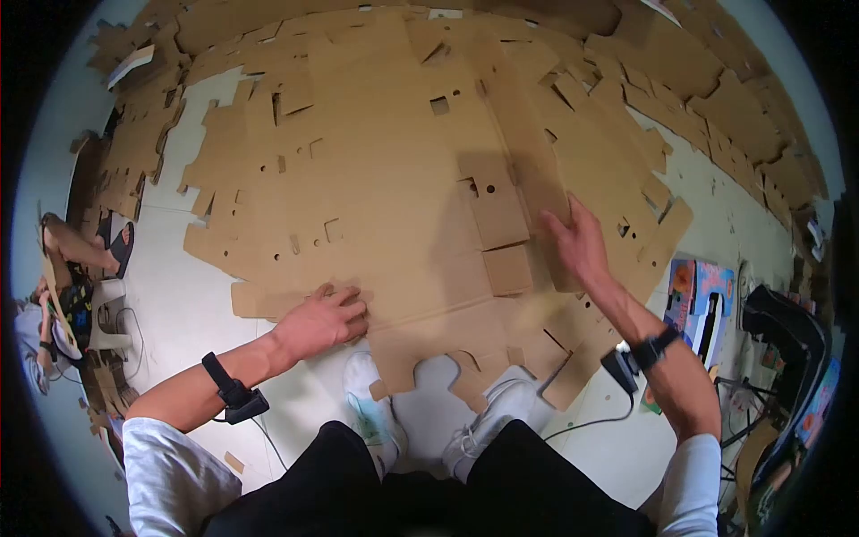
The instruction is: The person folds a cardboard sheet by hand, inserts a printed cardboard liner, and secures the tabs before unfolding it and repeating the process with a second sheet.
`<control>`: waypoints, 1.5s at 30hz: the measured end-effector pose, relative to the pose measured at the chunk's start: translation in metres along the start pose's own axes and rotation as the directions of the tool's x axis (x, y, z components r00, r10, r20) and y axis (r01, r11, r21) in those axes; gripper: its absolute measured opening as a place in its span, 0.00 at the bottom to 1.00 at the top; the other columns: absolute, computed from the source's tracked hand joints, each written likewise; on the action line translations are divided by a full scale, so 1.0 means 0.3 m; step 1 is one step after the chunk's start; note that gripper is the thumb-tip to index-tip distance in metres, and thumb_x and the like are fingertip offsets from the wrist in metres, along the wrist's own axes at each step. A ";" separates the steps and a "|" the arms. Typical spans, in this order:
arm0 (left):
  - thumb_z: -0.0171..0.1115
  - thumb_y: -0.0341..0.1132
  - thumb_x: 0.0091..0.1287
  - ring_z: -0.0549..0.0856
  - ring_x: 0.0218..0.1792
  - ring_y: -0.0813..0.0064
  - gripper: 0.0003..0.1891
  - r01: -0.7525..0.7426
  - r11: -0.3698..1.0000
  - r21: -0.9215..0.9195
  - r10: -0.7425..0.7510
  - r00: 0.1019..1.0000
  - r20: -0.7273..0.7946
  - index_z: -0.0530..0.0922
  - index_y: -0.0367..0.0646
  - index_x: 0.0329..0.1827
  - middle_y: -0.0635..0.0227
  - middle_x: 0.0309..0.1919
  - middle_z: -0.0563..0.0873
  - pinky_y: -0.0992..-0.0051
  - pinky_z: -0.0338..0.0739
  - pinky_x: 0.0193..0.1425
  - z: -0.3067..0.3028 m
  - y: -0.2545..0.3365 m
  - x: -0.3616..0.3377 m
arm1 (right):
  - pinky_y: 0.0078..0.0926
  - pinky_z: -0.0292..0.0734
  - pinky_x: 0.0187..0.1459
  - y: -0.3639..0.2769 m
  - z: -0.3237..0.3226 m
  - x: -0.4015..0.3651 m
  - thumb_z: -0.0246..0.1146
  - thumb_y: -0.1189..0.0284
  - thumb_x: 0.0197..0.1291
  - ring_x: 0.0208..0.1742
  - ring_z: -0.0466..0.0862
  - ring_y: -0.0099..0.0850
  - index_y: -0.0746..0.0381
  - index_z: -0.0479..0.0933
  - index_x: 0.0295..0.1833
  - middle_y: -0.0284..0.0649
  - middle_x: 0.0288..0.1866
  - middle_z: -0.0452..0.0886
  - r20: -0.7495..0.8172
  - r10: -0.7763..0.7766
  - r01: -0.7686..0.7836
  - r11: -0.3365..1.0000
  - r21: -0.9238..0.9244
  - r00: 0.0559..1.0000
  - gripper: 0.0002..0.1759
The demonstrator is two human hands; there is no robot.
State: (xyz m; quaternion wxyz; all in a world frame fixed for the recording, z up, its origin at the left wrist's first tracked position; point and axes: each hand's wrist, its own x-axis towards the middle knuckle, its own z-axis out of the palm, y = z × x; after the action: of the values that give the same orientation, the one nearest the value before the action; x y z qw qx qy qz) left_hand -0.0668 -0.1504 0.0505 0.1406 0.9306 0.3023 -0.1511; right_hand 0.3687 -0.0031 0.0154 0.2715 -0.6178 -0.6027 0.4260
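Observation:
A large flat die-cut cardboard sheet (385,206) with punched holes and slots lies on the floor in front of me. My left hand (324,320) presses palm down on its near left edge, fingers curled over the board. My right hand (577,243) grips the edge of a folded cardboard flap (537,179) on the sheet's right side, thumb and fingers around it. My white shoes (380,407) stand at the sheet's near edge, below a notched cut-out.
Many more cardboard blanks (716,98) cover the floor behind and to both sides. Coloured printed boxes (702,291) and cables (591,421) lie at my right. Another person (54,295) sits at the far left beside a white stool (112,322).

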 end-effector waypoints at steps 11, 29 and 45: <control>0.67 0.36 0.62 0.83 0.62 0.62 0.12 -0.099 0.994 0.040 0.102 0.990 -0.092 0.88 0.44 0.47 0.68 0.53 0.84 0.66 0.80 0.74 -0.154 0.069 0.107 | 0.30 0.82 0.48 0.092 -0.227 -0.343 0.67 0.69 0.80 0.44 0.85 0.27 0.70 0.78 0.68 0.39 0.52 0.90 -0.383 -0.011 0.056 0.993 0.106 0.924 0.20; 0.74 0.36 0.71 0.76 0.76 0.41 0.46 0.186 0.847 -0.497 -0.269 0.958 -0.101 0.56 0.33 0.86 0.41 0.79 0.70 0.55 0.70 0.83 0.024 -0.026 0.081 | 0.48 0.83 0.55 0.164 -0.069 -0.502 0.76 0.62 0.65 0.53 0.85 0.56 0.67 0.73 0.67 0.55 0.52 0.83 0.342 -0.142 0.314 0.792 -0.524 0.929 0.32; 0.72 0.35 0.60 0.51 0.90 0.44 0.51 0.075 0.896 -0.437 -0.107 0.993 -0.050 0.60 0.50 0.90 0.54 0.89 0.58 0.39 0.47 0.91 0.132 0.042 0.093 | 0.30 0.90 0.47 -0.048 -0.012 -0.421 0.61 0.56 0.82 0.40 0.95 0.36 0.74 0.84 0.52 0.52 0.45 0.94 0.732 0.532 -0.617 0.762 -0.195 0.426 0.26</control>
State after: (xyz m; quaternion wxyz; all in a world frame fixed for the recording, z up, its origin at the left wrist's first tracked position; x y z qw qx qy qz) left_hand -0.0454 -0.1597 0.0062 0.3261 0.8655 0.3765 -0.0524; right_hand 0.3757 -0.1238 0.0547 -0.1337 -0.5359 -0.3876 0.7381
